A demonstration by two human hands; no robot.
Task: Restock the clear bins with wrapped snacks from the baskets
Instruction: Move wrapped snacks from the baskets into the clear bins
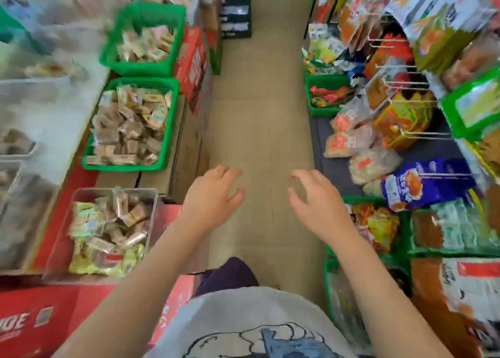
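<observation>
the person stood in a narrow shop aisle, both arms held out over the bare floor [259,130]. the left hand [213,192] hung with fingers loosely spread and slightly curled, holding nothing. the right hand [316,195] was much the same, fingers apart and a little hooked, also empty. neither touched anything.

the wrapped snacks sat along the left edge of the floor. a clear bin [81,233] stood nearest the person, on red cartons [89,303], and looked already well filled with brown and yellow packets. just beyond it a green basket [130,126] rested on cardboard boxes [184,154], heaped with tan wrapped pieces. a second green basket [146,36] lay further along, less full. more clear bins seemed to stand at the far left, but they were too blurred to read.

by my judgement the step in hand was a reach for fresh stock, with no snack yet taken. to do it well, the left hand would be the handy one for the near green basket. a loose scoop of several packets from the top of the heap would serve better than a pinch of one. it would be wise to match the wrapper to the bin being filled, and to lower the packets in rather than drop them, since the near bin sat close to brimming.
</observation>
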